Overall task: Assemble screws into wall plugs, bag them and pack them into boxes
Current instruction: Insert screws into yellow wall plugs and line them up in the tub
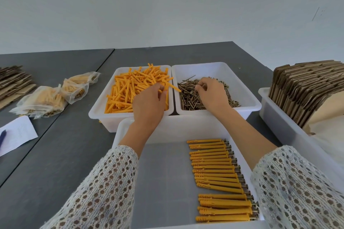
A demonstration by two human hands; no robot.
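A white bin point(104, 102) holds a heap of loose orange wall plugs point(126, 89). My left hand point(149, 101) reaches into its right side and pinches one orange plug point(172, 86), whose end sticks out toward the neighbouring bin. That second white bin point(249, 95) holds brass screws point(188, 96). My right hand point(212, 93) is down in the screw pile with curled fingers, pinching at the screws. A nearer white tray point(167, 182) carries a neat column of assembled plugs with screws point(217, 176) along its right side.
Several filled clear bags point(50, 98) lie on the grey table point(55, 154) at the left, beside a paper slip point(16, 134) and flat cardboard point(13, 83). At the right a white bin point(275, 117) holds upright folded cardboard boxes point(307, 89).
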